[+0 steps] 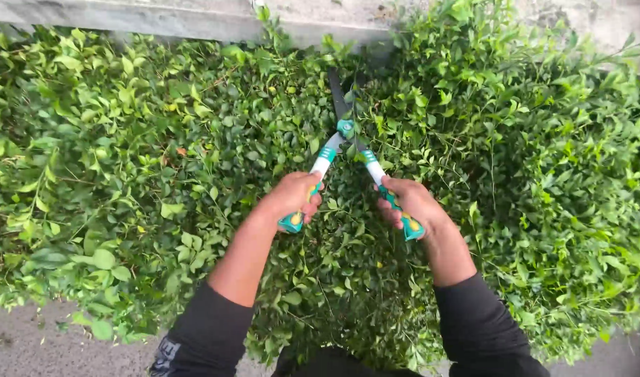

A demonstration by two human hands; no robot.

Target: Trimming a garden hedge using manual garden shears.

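Spreading across nearly the whole view, a dense green leafy hedge [124,174], its small glossy leaves filling the frame from edge to edge. Running along the top, behind the foliage, a pale grey concrete ledge [159,17]. Showing at the bottom left corner, a strip of grey rough pavement [26,342], lying below the hedge's lower edge, with another sliver at the bottom right.

Reaching up from the bottom left in a black long sleeve pushed back from the forearm, the left hand [292,199], fingers wrapping tightly around the left teal-and-yellow grip of the long-handled hedge shears with white-and-teal handles and dark metal blades [344,129]. Lying over the middle of the hedge top, those shears, handles drawn near each other in a narrow V, the teal pivot sitting just above the hands, the blades pointing away towards the ledge and standing almost together among the leaves.

Coming up from the bottom right in a matching black sleeve, the right hand [410,202], fingers likewise clenching fast around the right grip, its teal end poking out below the palm.
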